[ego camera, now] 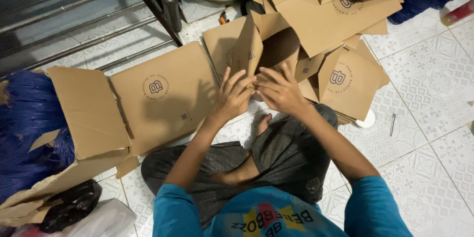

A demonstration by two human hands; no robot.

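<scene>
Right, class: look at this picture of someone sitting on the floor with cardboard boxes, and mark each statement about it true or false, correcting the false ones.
1. Both hands touch a half-folded cardboard box. True: the left hand and right hand meet at its lower edge.
2. The person sits at a wooden table. False: they sit cross-legged on a patterned tiled floor.
3. A stack of flat cardboard sheets lies beyond the hands. True.
4. The person wears a red shirt. False: the shirt is blue.
5. A flattened box lies to the person's left. True.
</scene>
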